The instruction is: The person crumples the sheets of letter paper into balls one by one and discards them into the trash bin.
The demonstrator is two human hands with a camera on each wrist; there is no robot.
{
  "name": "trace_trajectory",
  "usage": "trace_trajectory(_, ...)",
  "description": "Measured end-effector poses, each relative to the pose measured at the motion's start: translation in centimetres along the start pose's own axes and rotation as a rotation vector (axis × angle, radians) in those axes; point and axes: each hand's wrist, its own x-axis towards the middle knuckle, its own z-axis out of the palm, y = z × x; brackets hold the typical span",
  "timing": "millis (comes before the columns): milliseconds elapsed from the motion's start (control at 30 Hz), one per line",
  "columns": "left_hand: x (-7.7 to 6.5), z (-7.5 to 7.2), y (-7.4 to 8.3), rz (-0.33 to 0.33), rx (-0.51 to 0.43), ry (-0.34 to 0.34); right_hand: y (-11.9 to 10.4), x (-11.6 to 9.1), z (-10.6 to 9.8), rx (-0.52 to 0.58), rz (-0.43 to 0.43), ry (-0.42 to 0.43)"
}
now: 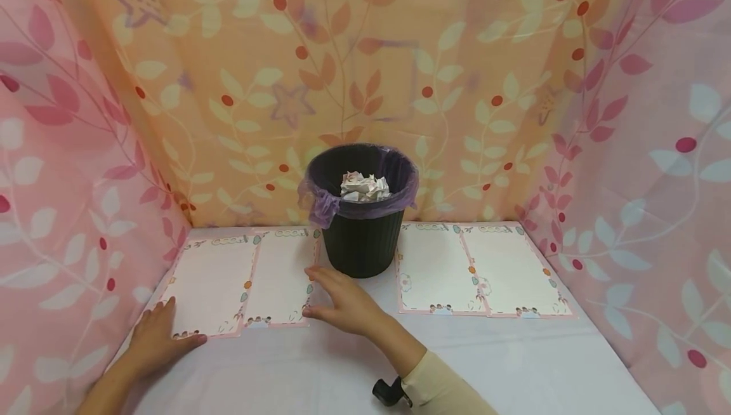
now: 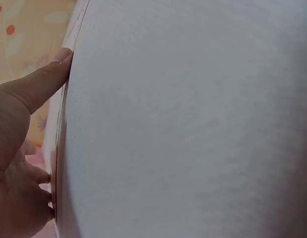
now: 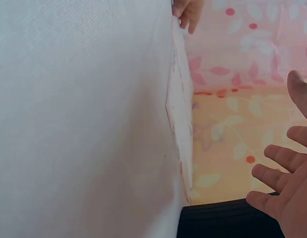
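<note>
Two white sheets with pink decorated borders lie side by side on the left of the table: an outer sheet (image 1: 211,282) and an inner sheet (image 1: 282,275), their edges overlapping. My left hand (image 1: 157,342) rests at the near left corner of the outer sheet, thumb along its front edge and fingers at its left side. In the left wrist view the left thumb (image 2: 56,69) touches the sheet's edge. My right hand (image 1: 345,301) is held over the right edge of the inner sheet, in front of the black bin, fingers spread and holding nothing.
A black bin (image 1: 362,247) with a purple liner (image 1: 323,205) stands at the back middle, crumpled paper (image 1: 364,188) inside. Two similar sheets (image 1: 436,269) lie to its right. Floral curtains (image 1: 342,53) enclose the white table (image 1: 320,370) at the back and sides.
</note>
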Motion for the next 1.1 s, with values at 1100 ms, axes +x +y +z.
trace_trajectory(1100,-3.1,1.4,6.5,0.136,-0.119,-0.023,4.7,9.3,6.8,0.154,0.282,-0.081)
